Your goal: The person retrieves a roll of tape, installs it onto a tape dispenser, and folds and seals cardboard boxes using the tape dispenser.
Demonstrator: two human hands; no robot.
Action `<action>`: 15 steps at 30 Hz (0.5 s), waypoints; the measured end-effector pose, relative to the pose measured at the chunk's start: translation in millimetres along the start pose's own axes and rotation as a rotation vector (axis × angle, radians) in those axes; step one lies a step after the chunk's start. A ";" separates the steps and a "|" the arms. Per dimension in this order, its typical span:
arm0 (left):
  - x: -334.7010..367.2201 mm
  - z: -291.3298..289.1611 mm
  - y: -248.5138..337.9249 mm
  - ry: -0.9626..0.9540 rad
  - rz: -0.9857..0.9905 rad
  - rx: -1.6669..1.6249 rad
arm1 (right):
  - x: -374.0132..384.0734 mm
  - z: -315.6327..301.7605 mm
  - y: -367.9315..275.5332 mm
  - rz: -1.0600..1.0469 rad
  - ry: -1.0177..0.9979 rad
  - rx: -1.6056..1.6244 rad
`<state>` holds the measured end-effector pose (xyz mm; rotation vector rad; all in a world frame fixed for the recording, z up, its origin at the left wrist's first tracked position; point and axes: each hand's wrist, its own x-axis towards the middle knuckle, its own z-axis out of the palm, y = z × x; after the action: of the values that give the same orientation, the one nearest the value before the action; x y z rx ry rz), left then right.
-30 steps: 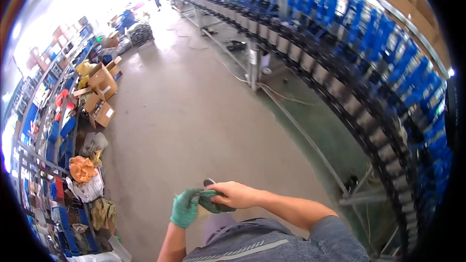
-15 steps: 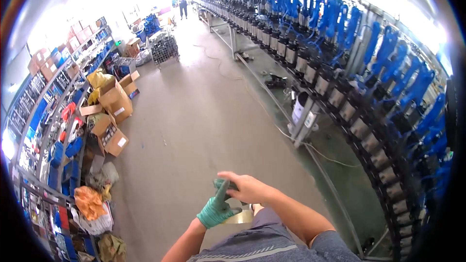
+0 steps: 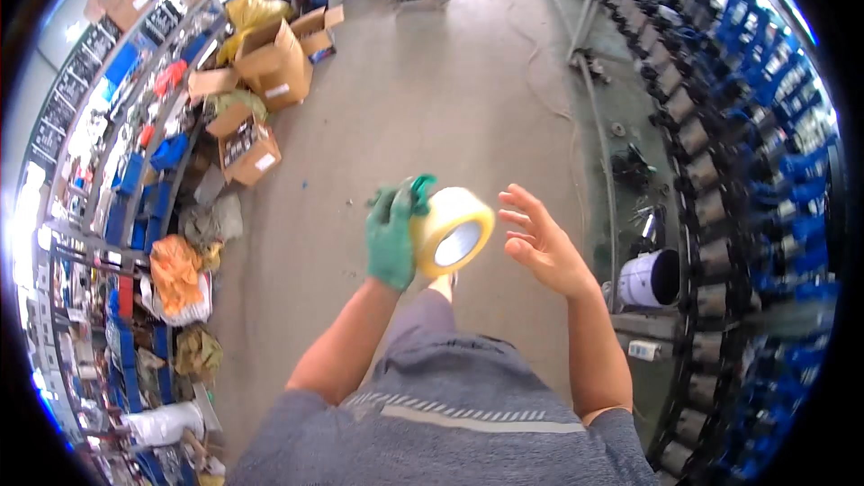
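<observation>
My left hand wears a green glove and is closed on a wide roll of clear yellowish packing tape. The roll is tilted so that its pale round core faces right. A darker green bit of glove material sticks out above the roll's left side; I cannot tell whether it is a fingertip or a loose glove. To the right of the tape and apart from it, my bare right hand is open, its fingers spread and holding nothing.
Opened cardboard boxes and an orange bag lie along crowded shelving on the left. A long rack of dark and metal parts with blue straps runs down the right. A white bucket lies on its side beneath it.
My hands have moved apart and up in the picture; they were together before. The tape roll has risen from low by my body to beside my left hand. The view has tilted downward.
</observation>
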<state>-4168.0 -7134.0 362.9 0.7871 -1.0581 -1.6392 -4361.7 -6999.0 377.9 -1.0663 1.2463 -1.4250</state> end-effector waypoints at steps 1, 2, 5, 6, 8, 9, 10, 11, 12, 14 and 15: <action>34.4 15.0 -6.3 0.012 -0.015 -0.034 | 31.0 -11.3 -2.7 -0.013 -0.020 0.069; 62.2 31.4 -12.5 -0.039 -0.044 -0.127 | 59.5 -17.4 3.6 0.048 -0.026 0.127; 154.5 66.1 -42.4 -0.184 -0.057 -0.149 | 157.6 -43.8 27.8 0.115 0.170 0.042; 187.5 77.8 -52.4 -0.173 -0.091 -0.155 | 189.7 -60.2 40.6 0.026 0.270 -0.027; 249.0 105.7 -51.8 -0.162 -0.163 -0.156 | 241.8 -91.7 24.1 -0.010 0.329 -0.182; 285.3 117.0 -48.8 -0.170 -0.318 -0.193 | 266.9 -107.6 13.6 -0.057 0.361 -0.336; 324.0 124.7 -44.6 -0.186 -0.460 -0.212 | 294.5 -120.8 3.5 -0.055 0.389 -0.328; 356.8 129.8 -48.1 -0.205 -0.474 -0.199 | 320.7 -135.9 -7.0 -0.087 0.407 -0.440; 385.7 132.0 -55.9 -0.285 -0.362 -0.012 | 347.7 -151.3 -13.4 -0.115 0.423 -0.555; 445.5 143.6 -55.6 -0.564 -0.283 0.171 | 402.0 -185.3 -10.8 -0.190 0.457 -0.605; 480.4 153.3 -54.5 -0.580 -0.283 0.186 | 430.1 -202.5 -9.3 -0.258 0.461 -0.668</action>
<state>-4465.5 -7544.6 372.5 0.6091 -1.5764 -2.1020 -4641.7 -7383.2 378.9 -1.4213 2.0727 -1.5380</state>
